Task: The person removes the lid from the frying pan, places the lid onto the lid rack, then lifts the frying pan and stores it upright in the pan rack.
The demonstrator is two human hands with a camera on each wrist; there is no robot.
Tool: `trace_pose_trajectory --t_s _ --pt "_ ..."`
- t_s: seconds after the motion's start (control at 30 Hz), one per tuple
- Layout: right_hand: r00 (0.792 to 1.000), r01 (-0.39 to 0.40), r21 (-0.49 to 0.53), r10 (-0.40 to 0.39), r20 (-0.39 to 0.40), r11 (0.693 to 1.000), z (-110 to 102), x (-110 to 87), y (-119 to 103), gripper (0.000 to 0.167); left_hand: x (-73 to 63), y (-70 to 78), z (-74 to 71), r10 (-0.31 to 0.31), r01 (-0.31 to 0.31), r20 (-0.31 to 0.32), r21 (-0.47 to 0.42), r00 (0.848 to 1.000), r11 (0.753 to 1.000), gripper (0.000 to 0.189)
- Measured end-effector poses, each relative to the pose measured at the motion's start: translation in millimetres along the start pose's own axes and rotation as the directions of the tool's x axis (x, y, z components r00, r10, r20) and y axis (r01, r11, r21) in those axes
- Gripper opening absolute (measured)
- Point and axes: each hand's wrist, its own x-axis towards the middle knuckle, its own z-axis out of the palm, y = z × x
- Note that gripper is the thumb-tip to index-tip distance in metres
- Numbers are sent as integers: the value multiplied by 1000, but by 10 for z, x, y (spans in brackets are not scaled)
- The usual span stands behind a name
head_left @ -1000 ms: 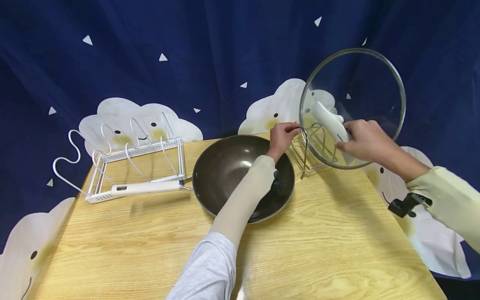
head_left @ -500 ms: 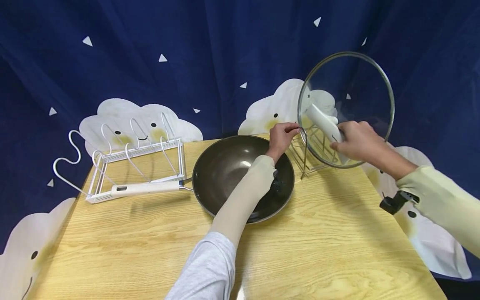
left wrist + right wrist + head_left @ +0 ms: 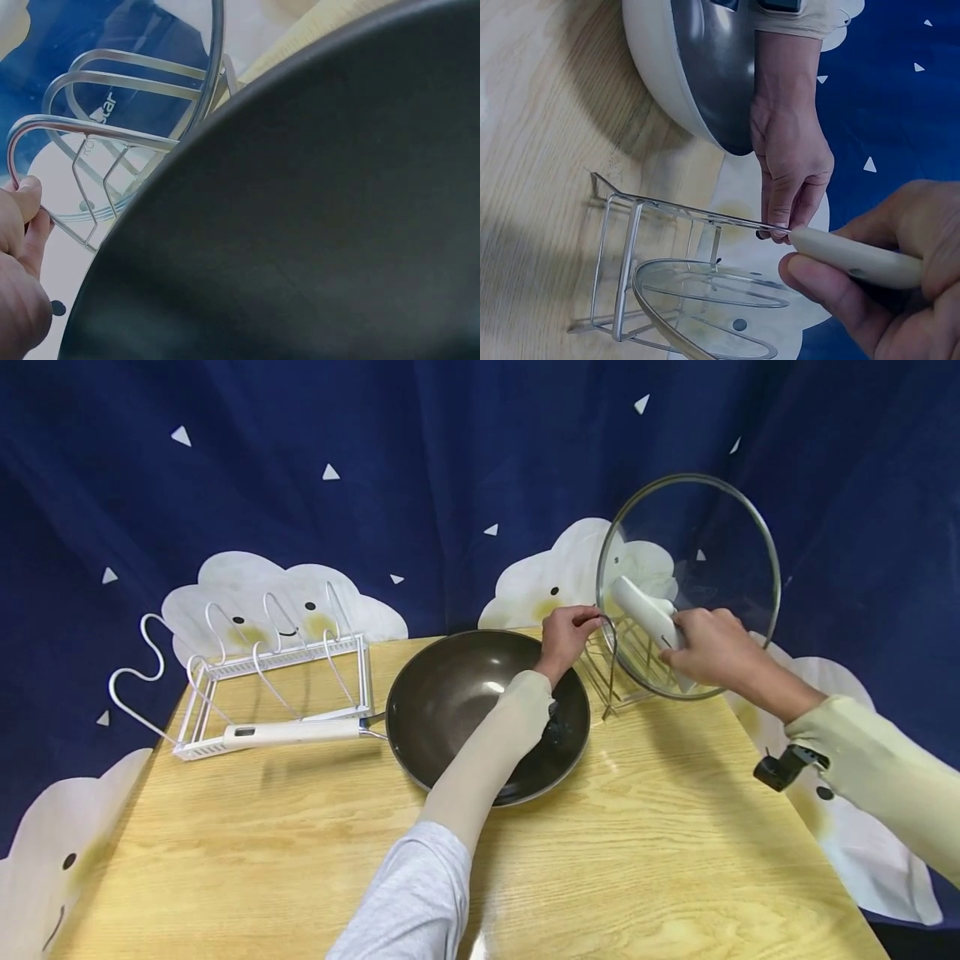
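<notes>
The glass lid (image 3: 697, 568), likely weighty and breakable, is best held by its stiff handle (image 3: 643, 608), as the right hand (image 3: 716, 647) does, near the tabletop's (image 3: 675, 835) back-right corner; the left hand (image 3: 566, 637) pinches the wire rack (image 3: 127, 134) beside the wok (image 3: 450, 693).

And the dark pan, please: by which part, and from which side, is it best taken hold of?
Probably by the middle of its cream handle, from the near side, once the left hand is free of the metal rack. The handle is long, straight and juts leftward from the pan; in the head view it crosses the white rack, so the near side looks easier.
</notes>
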Motion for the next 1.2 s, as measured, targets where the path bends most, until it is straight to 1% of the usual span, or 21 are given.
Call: trace_pose_trajectory --t_s 0.1,0.27,0.53,0.7,0.87,1.07,1.2 --pt "1000 -2 5 2 6 1000 5 2 -4 31 -7 1 4 -3 3 7 -20 1000 1000 19" --pt "999 -20 24 19 30 1000 25 6 -23 32 -16 -1 11 -7 7 10 -21 1000 1000 21" --pt "999 -30 15 29 19 999 74 43 -36 29 -27 4 11 -10 10 15 -19 1000 1000 21" --pt "1000 -25 -3 25 18 1000 79 81 -36 24 -24 7 2 1 -1 2 5 1000 1000 20" --pt "999 -33 -8 33 35 999 79 103 -41 25 -16 11 4 -1 1 -9 22 1000 1000 21" --pt "1000 3 -39 -2 21 999 104 126 -92 17 -5 3 17 -12 12 -6 41 1000 999 19" --pt "1000 22 -46 -21 23 999 118 121 -128 15 0 -6 17 -10 11 -11 45 1000 999 17"
